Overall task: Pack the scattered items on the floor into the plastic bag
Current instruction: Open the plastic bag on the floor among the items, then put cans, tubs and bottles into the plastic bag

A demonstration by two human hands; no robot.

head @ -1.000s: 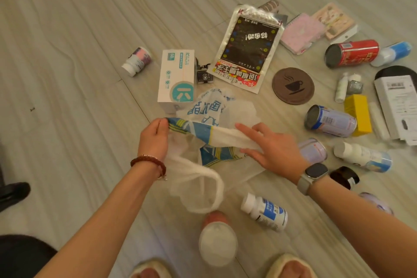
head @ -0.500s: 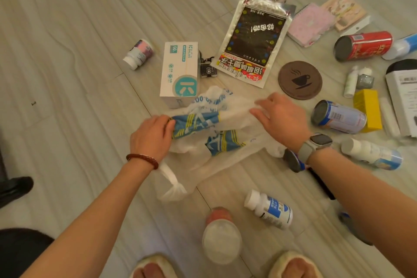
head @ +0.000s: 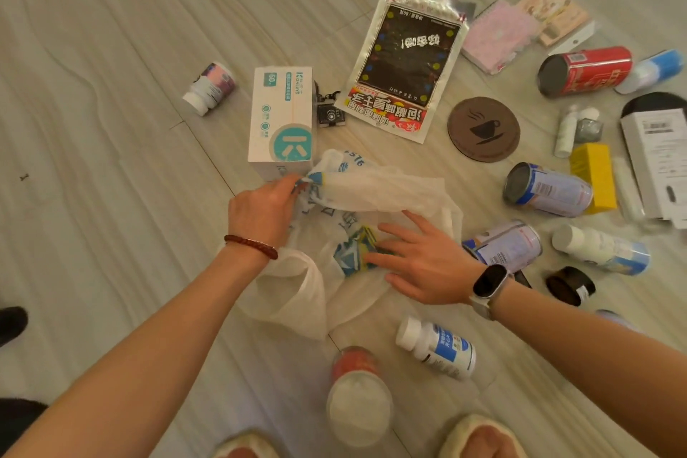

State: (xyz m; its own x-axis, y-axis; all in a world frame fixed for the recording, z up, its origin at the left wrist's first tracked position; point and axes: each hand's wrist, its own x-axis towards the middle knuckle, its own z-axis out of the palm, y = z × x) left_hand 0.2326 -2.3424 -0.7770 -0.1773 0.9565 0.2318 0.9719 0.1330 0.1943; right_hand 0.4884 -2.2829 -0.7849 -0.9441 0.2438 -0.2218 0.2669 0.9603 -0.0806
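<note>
Your left hand (head: pixel 265 212) is pinching the far-left edge of the plastic bag (head: pixel 375 193), fingers curled tight on the film right beside the white box (head: pixel 281 121). Your right hand (head: pixel 420 258) is lying flat on the bag's printed middle, fingers spread and straight, pressing the crumpled film against the floor (head: pixel 111 123). The bag is sitting in the centre, between your two arms, one handle loop (head: pixel 293 294) trailing toward you under the left wrist.

Scattered items are ringing it: a snack pouch (head: pixel 407 59) at the far side, a brown coaster (head: pixel 483 128) to its right, a blue can (head: pixel 546 190) and a second can (head: pixel 507 243) just beside your right wrist, a white pill bottle (head: pixel 438 348) near you. The second can is partly covered by your wrist and the bag. A white-capped jar (head: pixel 358 409) close to your feet is blurring out; I can't read its label. The things at the right edge are getting cut off by the frame.
</note>
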